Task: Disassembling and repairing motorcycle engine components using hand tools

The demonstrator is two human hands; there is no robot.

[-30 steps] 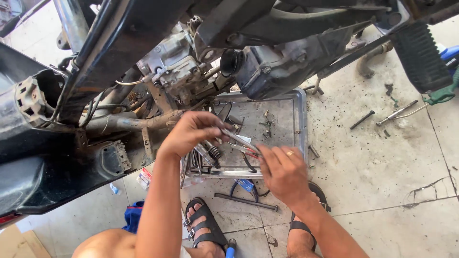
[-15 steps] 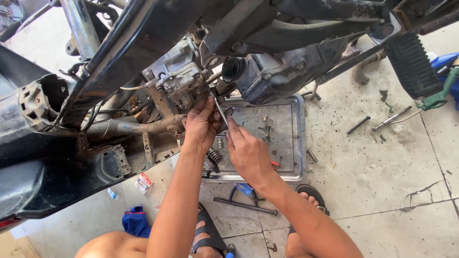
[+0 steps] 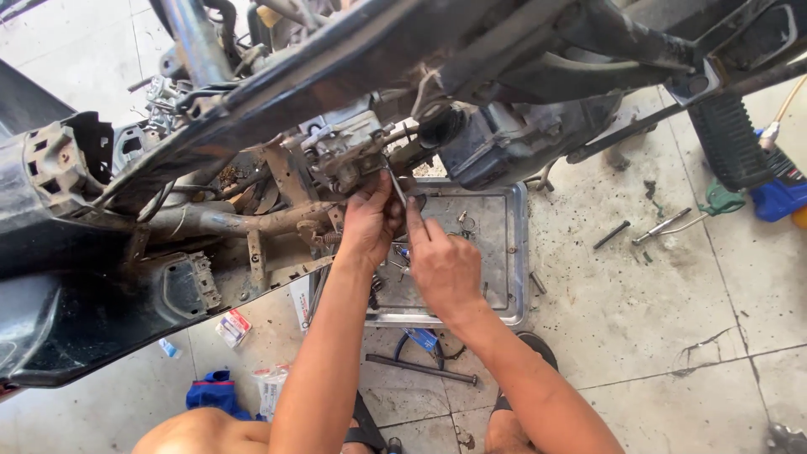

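My left hand (image 3: 368,220) is raised under the stripped motorcycle frame, its fingers closed against a greasy metal engine part (image 3: 353,164). My right hand (image 3: 439,262) is just beside it, its fingers pinching a thin metal tool (image 3: 395,187) that points up at the same part. Both hands touch each other over the left end of a metal tray (image 3: 504,252) on the floor. The tool's tip is hidden among the engine parts.
The black motorcycle frame (image 3: 277,92) spans the top and left. The tray holds several small screws and springs. A metal rod (image 3: 420,368) and a blue-handled tool (image 3: 424,340) lie near my feet. Loose bolts (image 3: 611,234), a green-handled tool (image 3: 714,204) and a blue bottle (image 3: 777,189) lie on the right.
Both hands have risen from over the tray to the engine part under the frame. The right hand moved in close to the left with the thin tool.
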